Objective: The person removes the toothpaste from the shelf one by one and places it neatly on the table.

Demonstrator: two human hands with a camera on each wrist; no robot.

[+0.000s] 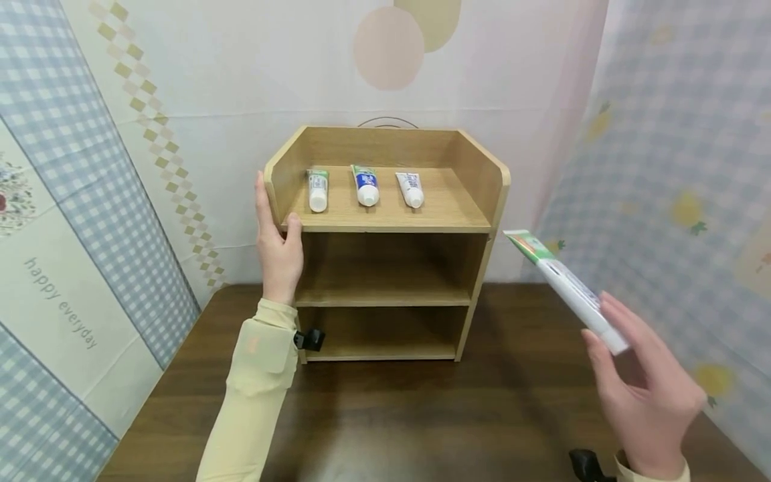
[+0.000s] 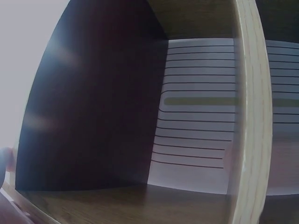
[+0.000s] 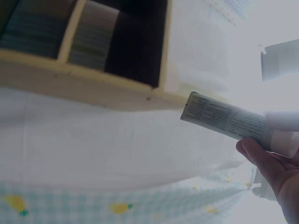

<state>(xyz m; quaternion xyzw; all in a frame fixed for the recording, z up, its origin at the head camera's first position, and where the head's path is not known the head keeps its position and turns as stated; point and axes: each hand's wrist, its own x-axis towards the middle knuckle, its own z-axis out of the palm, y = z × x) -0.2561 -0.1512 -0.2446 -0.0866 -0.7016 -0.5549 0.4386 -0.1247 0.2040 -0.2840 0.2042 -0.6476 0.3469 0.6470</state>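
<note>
My left hand (image 1: 279, 261) grips the left side panel of a three-level wooden shelf (image 1: 385, 300), thumb at the front edge and fingers along the outside. In my right hand (image 1: 653, 395), a white and green toothpaste tube (image 1: 569, 289) is pinched near its cap end, its flat end pointing up and left. It is held in the air right of the shelf; the right wrist view shows the tube's (image 3: 224, 116) printed back. On the top level lie a green and white tube (image 1: 318, 187), a blue and green tube (image 1: 365, 184) and a smaller white tube (image 1: 411, 189), caps forward.
The shelf stands on a dark brown wooden table (image 1: 409, 415), with two lower compartments under its top level. Behind it hangs a pale patterned cloth (image 1: 241, 80); checked cloth (image 1: 656, 154) hangs close on the right. The left wrist view looks into a compartment, past a board edge (image 2: 254, 112).
</note>
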